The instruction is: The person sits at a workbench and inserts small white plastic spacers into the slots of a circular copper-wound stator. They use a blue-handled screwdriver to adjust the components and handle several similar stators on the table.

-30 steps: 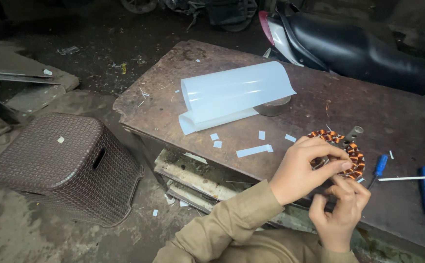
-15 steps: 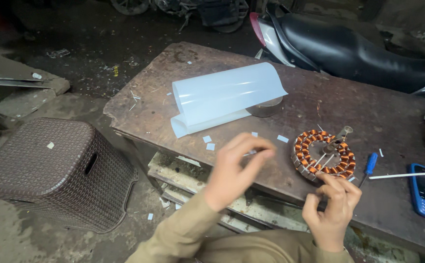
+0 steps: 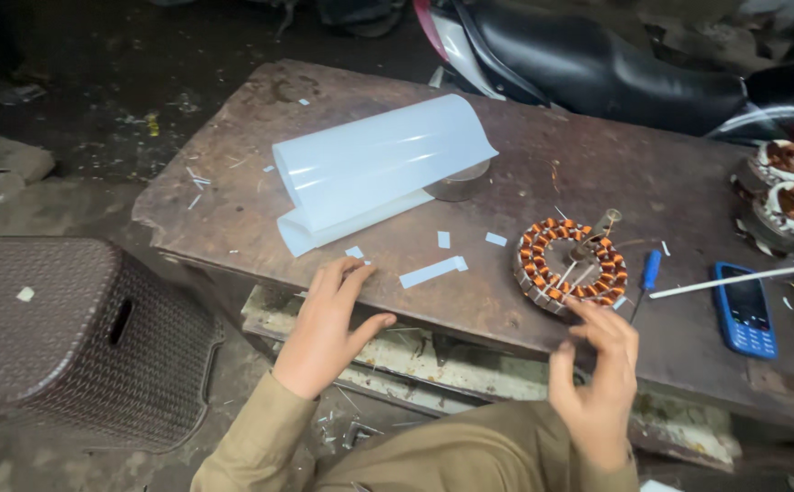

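The left hand [image 3: 326,330] lay low in the middle of the frame, flat and spread wide over the near edge of the surface [image 3: 524,164]. Its grip was wide and held nothing. Its fingertips [image 3: 353,273] were just below a tiny white scrap [image 3: 354,252]. A longer white strip [image 3: 432,271] lay just to the right of those fingers, close but not touching. The strip's long side ran left to right and tipped up a little at its right end. Two more small scraps [image 3: 443,240] sat a bit above it.

The right hand [image 3: 597,383] was lower right in the frame. Its fingers were curled and narrow, and I could not see anything in them. Its fingertips [image 3: 588,314] touched, or almost touched, the near rim of the coil ring [image 3: 570,266], a round ring of copper windings lying flat. So the ring was up and a bit left from that hand.

The left hand was the nearer one to the strip. The right hand was the nearer one to the ring. The strip lay between the two hands, closer to the left.

A curled white sheet [image 3: 379,169] sat higher up, well above the left hand. A small blue screwdriver [image 3: 647,278] lay just right of the ring. A blue phone [image 3: 745,310] lay farther right, and a brown stool [image 3: 78,337] stood on the floor at the lower left.
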